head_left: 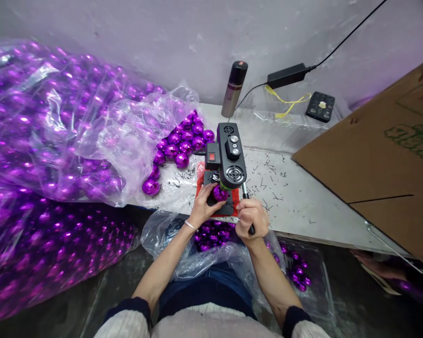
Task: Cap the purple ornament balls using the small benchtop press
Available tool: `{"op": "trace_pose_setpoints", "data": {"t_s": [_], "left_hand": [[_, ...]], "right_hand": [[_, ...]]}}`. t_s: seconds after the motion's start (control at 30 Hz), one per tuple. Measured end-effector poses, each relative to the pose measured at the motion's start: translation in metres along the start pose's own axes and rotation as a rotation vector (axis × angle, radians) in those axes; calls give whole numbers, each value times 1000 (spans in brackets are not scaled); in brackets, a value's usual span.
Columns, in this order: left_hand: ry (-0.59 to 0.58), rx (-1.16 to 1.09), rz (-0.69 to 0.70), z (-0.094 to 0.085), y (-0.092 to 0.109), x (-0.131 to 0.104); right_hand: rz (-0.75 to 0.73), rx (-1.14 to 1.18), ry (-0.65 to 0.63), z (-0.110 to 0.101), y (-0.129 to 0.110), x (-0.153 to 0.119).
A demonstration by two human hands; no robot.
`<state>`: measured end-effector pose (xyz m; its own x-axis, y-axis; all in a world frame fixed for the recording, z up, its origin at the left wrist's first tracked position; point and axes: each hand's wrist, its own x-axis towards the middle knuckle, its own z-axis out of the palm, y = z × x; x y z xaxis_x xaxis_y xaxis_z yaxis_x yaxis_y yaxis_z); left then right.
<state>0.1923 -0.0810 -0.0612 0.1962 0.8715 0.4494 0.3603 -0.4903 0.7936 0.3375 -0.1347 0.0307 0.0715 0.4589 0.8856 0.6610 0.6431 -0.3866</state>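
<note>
The purple ball [220,193] sits under the head of the black press [229,157], near the worktop [296,197] front edge. The left hand [203,204] grips the ball, apparently by the fingertips. The right hand [252,217] is closed around the press lever [246,197]. Loose purple balls [183,141] lie behind, by a plastic bag [56,126].

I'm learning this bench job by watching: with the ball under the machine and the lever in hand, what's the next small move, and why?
Probably press the lever down. The left hand steadies a purple ball on the red pad, right under the black machine's head, and the right hand has its grip closed around the lever, so everything looks lined up for one stroke.
</note>
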Motion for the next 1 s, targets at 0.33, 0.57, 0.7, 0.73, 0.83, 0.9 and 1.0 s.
{"op": "trace_pose_setpoints", "data": {"t_s": [0.33,0.57,0.7,0.73,0.83,0.9,1.0], "left_hand": [[-7,36,2,-1,0,0],[19,32,37,0,-1,0],[21,28,8,1,0,-1],[20,28,0,1,0,-1],[24,21,5,1,-1,0],[14,18,11,0,0,3],[-3,26,10,-2,1,3]], "right_hand": [[20,9,153,16,10,-22],[33,2,151,19,10,-25],[-39,-7,100,20,13,-25],[-70,-6,78,20,13,-24],[-55,20,77,17,8,-17],[56,34,107,13,-1,-6],[216,39,104,5,-17,15]]}}
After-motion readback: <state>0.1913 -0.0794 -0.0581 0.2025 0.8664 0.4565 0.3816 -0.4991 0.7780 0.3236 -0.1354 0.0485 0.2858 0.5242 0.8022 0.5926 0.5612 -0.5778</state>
